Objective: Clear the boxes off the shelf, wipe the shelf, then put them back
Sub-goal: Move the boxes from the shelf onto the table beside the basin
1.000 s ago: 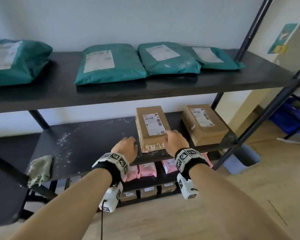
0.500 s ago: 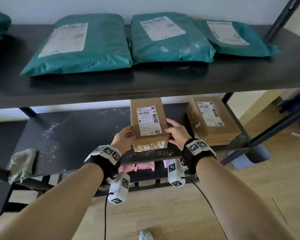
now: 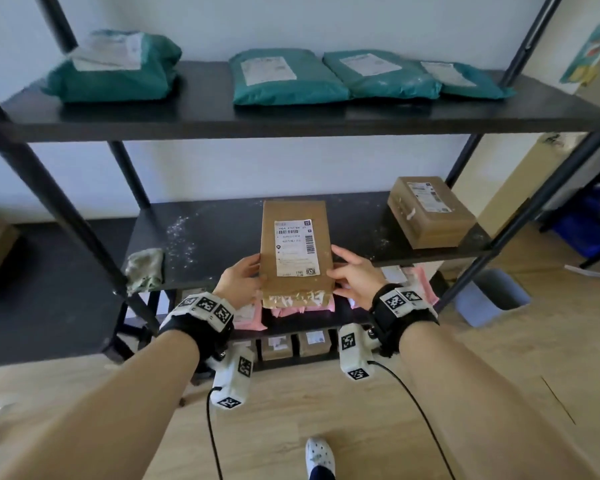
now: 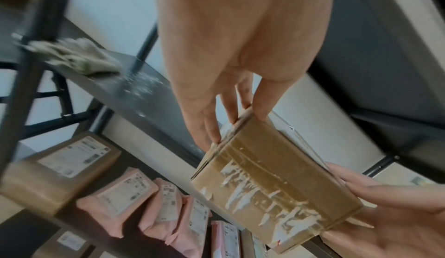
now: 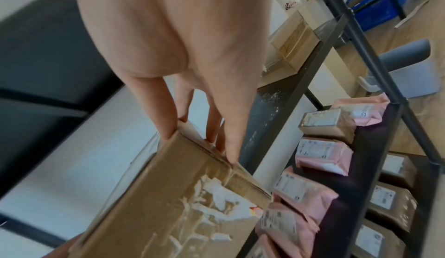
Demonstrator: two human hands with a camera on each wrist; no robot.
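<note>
A brown cardboard box with a white label is held in the air in front of the middle shelf. My left hand grips its left side and my right hand grips its right side. The left wrist view shows the box's taped end with my left fingers on its edge. In the right wrist view my right fingers clamp the box. A second brown box sits at the right end of the dusty middle shelf. A grey-green cloth lies at its front left corner.
Several teal mailer bags lie on the top shelf. Pink parcels and brown boxes fill the lower shelves. Slanted black posts frame the rack. A grey bin stands on the wooden floor at the right.
Both hands closed on the sides of the box and lifted it off the middle shelf toward me. The view has pulled back from the rack.
</note>
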